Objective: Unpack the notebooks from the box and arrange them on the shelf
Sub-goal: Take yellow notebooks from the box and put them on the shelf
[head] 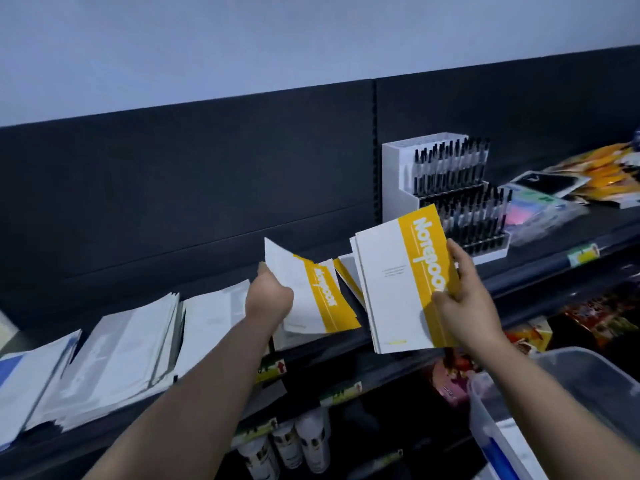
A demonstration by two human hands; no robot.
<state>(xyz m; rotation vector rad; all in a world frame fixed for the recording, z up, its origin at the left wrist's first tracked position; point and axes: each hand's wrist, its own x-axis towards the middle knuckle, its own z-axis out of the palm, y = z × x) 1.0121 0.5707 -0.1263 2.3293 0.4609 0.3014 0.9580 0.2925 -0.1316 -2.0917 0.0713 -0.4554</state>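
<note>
Pinching one notebook (304, 275) over the shelf (530, 268), the left grip (270, 301) curls round its edge; the right grip (465, 299) clasps a notebook stack (391, 289) beside the pen rack (450, 188).

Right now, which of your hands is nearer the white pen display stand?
Right. The right hand, gripping a notebook stack, is just in front of the pen display stand; the left hand grips a tilted notebook well off to the stand's left.
</note>
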